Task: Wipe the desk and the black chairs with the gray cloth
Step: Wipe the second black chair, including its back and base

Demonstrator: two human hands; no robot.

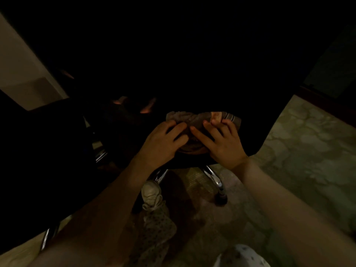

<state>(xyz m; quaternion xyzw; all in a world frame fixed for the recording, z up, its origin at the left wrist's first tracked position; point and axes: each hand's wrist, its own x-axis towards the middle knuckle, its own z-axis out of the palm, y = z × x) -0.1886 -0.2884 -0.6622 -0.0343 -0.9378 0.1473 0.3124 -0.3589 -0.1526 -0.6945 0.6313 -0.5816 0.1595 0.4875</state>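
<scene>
The scene is very dark. A gray cloth (194, 117) with a striped edge lies bunched on the seat of a black chair (221, 89). My left hand (163, 143) rests on the cloth's left part with fingers bent over it. My right hand (221, 141) lies on its right part, fingers spread and fairly straight, pressing the cloth onto the seat. The desk is not discernible in the dark.
A second black chair (38, 160) stands at the left with a chrome leg (46, 239). Chrome legs (215, 176) of the middle chair splay below the seat. My shoe (151, 193) and patterned trouser leg stand on the stone-patterned floor (308, 151). A light wall (23, 74) is at the far left.
</scene>
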